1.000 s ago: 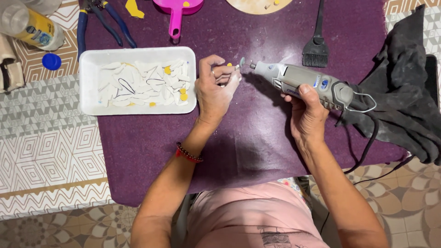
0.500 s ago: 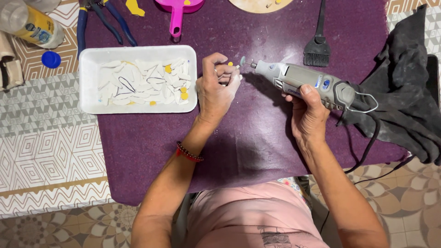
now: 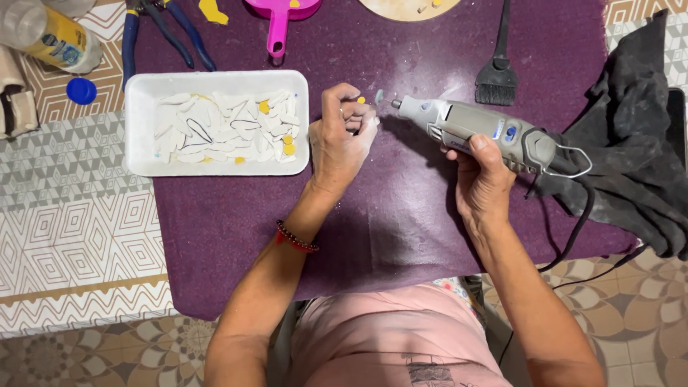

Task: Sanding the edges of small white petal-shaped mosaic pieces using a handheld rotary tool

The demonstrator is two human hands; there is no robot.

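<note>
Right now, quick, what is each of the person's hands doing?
Left hand: closed, fingers pinching a small yellow piece near the tool's tip.
Right hand: closed around the grey rotary tool, held level over the purple mat.

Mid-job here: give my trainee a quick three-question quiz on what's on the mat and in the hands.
1. True or false: the right hand grips the grey rotary tool.
2. What does the left hand pinch near the tool's tip: A) a small yellow piece, B) a blue cap, C) pliers?
3. Which side of the left hand does the white tray lie on, as the picture shows it?

Key: 1 true; 2 A; 3 the left side, with pale pieces inside.
</note>
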